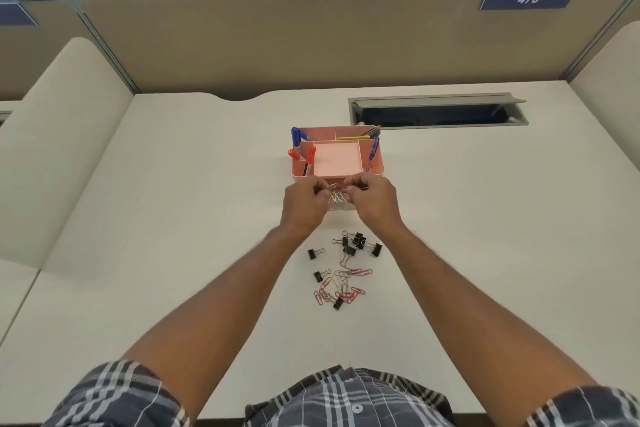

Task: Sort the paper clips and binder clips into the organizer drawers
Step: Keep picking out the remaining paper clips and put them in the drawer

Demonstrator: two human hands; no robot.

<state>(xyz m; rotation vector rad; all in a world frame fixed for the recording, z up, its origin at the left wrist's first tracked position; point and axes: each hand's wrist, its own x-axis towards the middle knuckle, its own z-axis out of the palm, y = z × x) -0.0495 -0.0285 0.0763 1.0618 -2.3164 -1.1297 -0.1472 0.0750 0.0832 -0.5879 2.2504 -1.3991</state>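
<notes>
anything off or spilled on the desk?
Nothing damaged. Black binder clips and red and silver paper clips lie mixed loose on the white desk, unsorted. Both hands hold clips over the clear drawer.

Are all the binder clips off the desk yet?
No, several black binder clips lie on the desk beside loose paper clips.

Both arms stretched forward, hands side by side, left hand (303, 203) and right hand (372, 199) with fingers curled, pinching.
</notes>
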